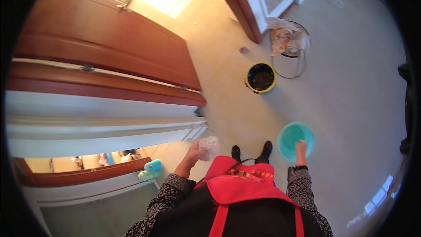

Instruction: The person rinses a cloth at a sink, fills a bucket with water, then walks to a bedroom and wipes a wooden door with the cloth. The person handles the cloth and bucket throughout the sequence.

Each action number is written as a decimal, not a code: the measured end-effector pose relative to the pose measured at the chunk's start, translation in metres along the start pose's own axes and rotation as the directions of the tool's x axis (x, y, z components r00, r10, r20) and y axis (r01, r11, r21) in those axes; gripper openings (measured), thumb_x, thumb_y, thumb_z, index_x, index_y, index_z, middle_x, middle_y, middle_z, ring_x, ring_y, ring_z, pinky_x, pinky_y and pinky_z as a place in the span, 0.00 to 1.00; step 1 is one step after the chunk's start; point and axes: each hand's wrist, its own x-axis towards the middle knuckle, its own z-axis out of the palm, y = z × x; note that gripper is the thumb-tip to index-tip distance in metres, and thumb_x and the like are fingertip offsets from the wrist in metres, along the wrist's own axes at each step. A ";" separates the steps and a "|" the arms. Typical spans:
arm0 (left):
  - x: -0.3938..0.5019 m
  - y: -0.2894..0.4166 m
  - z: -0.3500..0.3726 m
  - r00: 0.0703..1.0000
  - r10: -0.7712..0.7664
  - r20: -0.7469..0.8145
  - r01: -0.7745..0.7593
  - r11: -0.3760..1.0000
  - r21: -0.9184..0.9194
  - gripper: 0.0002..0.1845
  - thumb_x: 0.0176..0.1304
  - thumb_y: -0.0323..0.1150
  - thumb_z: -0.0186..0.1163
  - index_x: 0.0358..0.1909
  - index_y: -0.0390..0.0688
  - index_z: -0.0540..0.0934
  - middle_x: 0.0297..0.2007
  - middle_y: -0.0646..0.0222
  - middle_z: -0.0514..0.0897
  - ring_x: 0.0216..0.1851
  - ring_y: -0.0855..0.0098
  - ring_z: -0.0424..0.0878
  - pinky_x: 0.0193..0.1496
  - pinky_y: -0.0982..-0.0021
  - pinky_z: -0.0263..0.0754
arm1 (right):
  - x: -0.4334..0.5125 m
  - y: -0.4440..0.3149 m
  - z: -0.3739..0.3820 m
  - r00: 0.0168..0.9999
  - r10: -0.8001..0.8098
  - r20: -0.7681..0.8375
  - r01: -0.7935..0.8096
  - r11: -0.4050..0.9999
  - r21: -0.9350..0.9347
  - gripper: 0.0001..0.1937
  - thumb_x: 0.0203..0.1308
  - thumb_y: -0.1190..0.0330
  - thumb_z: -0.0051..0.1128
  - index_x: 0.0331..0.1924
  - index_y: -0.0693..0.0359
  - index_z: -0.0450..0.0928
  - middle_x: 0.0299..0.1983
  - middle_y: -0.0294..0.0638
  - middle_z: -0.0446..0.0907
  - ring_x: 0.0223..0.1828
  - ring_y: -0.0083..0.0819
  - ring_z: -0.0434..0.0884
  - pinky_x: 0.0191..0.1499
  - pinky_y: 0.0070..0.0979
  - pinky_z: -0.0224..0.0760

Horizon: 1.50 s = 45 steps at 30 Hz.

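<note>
My left hand (pixel 193 156) is closed around a crumpled, whitish thin plastic bag (pixel 209 147), held out left of my red apron (pixel 241 184). On the other side, my right hand (pixel 300 147) is over the near part of a teal plastic bucket (pixel 286 143). Its fingers are small and blurred, so whether they grip the bucket or its handle is unclear. The bucket's inside looks plain green, with no contents that I can make out. My black shoes (pixel 267 148) stand on the floor between the two hands.
Ahead is a yellow-rimmed bin (pixel 275 82) lined with black plastic, holding something dark. Beyond it, crumpled plastic bags (pixel 286 38) lie on a round-topped stool (pixel 302 69). A brown wooden door (pixel 108 39) stands at left, near a light blue cup-like container (pixel 153 165).
</note>
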 end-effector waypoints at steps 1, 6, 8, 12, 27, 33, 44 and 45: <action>0.005 0.008 0.011 0.999 0.051 -0.012 -0.052 0.996 -0.068 0.28 0.47 0.23 0.60 0.54 0.38 0.69 0.45 0.66 0.78 0.41 0.70 0.78 0.43 0.70 0.74 | -0.023 -0.054 -0.003 0.989 -0.012 0.149 -0.061 0.878 0.475 0.22 0.54 0.65 0.55 0.52 0.64 0.69 0.42 0.45 0.77 0.41 0.33 0.80 0.42 0.30 0.72; 0.029 0.051 0.063 0.980 0.138 0.142 -0.115 0.981 -0.155 0.22 0.54 0.21 0.55 0.53 0.37 0.71 0.46 0.66 0.79 0.48 0.71 0.77 0.51 0.68 0.71 | -0.135 -0.276 -0.035 0.668 -0.277 0.691 -0.269 0.776 0.571 0.18 0.63 0.60 0.48 0.51 0.63 0.69 0.41 0.40 0.78 0.39 0.31 0.81 0.40 0.23 0.72; 0.039 0.068 0.085 0.956 0.200 0.216 -0.155 0.965 -0.211 0.21 0.55 0.21 0.57 0.52 0.38 0.72 0.45 0.67 0.79 0.48 0.73 0.77 0.51 0.70 0.71 | -0.165 -0.327 -0.034 0.573 -0.347 0.743 -0.292 0.760 0.580 0.18 0.63 0.59 0.49 0.50 0.63 0.70 0.40 0.39 0.78 0.38 0.29 0.80 0.41 0.24 0.71; 0.057 0.091 0.106 0.927 0.232 0.295 -0.197 0.970 -0.142 0.21 0.54 0.21 0.59 0.51 0.39 0.72 0.44 0.70 0.80 0.44 0.76 0.77 0.48 0.73 0.72 | -0.175 -0.367 -0.019 0.645 -0.467 0.605 -0.050 0.764 0.643 0.12 0.62 0.63 0.51 0.43 0.62 0.74 0.33 0.35 0.79 0.37 0.25 0.78 0.41 0.23 0.71; 0.186 0.187 -0.020 0.887 0.443 0.132 -0.251 0.702 -0.667 0.17 0.57 0.30 0.56 0.48 0.39 0.70 0.38 0.61 0.79 0.37 0.66 0.80 0.41 0.66 0.76 | -0.090 -0.510 -0.027 0.813 -0.512 0.278 -0.096 0.353 0.931 0.14 0.64 0.70 0.46 0.53 0.58 0.67 0.52 0.42 0.73 0.52 0.35 0.74 0.55 0.40 0.68; 0.229 0.239 -0.027 0.855 0.335 0.396 0.049 0.708 -0.704 0.19 0.63 0.40 0.48 0.52 0.39 0.68 0.39 0.58 0.78 0.37 0.66 0.79 0.41 0.65 0.75 | -0.053 -0.543 -0.017 0.888 -0.309 0.341 0.076 0.830 0.553 0.15 0.59 0.75 0.46 0.51 0.61 0.68 0.41 0.42 0.77 0.36 0.29 0.79 0.38 0.25 0.76; 0.248 0.297 0.021 0.677 0.419 0.605 0.132 0.739 -0.660 0.27 0.63 0.42 0.48 0.60 0.37 0.61 0.47 0.55 0.76 0.46 0.62 0.77 0.49 0.61 0.72 | -0.065 -0.587 -0.019 0.920 -0.341 0.193 0.032 0.556 0.830 0.14 0.61 0.70 0.49 0.50 0.63 0.65 0.40 0.43 0.76 0.44 0.33 0.77 0.47 0.30 0.73; 0.247 0.302 0.026 0.677 0.398 0.619 0.125 0.766 -0.630 0.27 0.63 0.42 0.48 0.59 0.37 0.62 0.47 0.56 0.77 0.45 0.63 0.76 0.48 0.62 0.73 | -0.066 -0.595 -0.015 0.925 -0.309 0.222 0.008 0.600 0.800 0.14 0.61 0.69 0.50 0.49 0.63 0.66 0.40 0.42 0.76 0.43 0.32 0.77 0.46 0.29 0.73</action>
